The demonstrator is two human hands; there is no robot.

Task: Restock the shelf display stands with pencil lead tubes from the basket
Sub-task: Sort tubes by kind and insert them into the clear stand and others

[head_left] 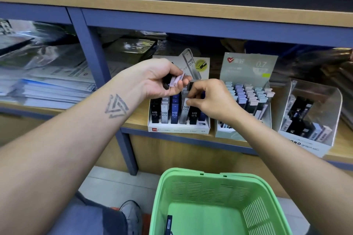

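My left hand (162, 80) grips a few pencil lead tubes (176, 80), pink and black, above the white HB 0.5 display stand (178, 129) on the shelf. My right hand (208, 99) pinches a grey HB 0.5 tube (185, 109) that stands tilted in the stand's fourth slot. Black, grey and blue tubes fill the other slots. The green basket (210, 194) sits on the floor below, with a dark tube (168, 224) lying in its bottom.
To the right stand a 0.7 display stand (246, 74) with pastel tubes and a clear-walled stand (313, 118) with dark tubes. Stacked papers (51, 86) fill the left shelf bay behind a blue upright (95, 51). My knee and shoe (131, 215) are beside the basket.
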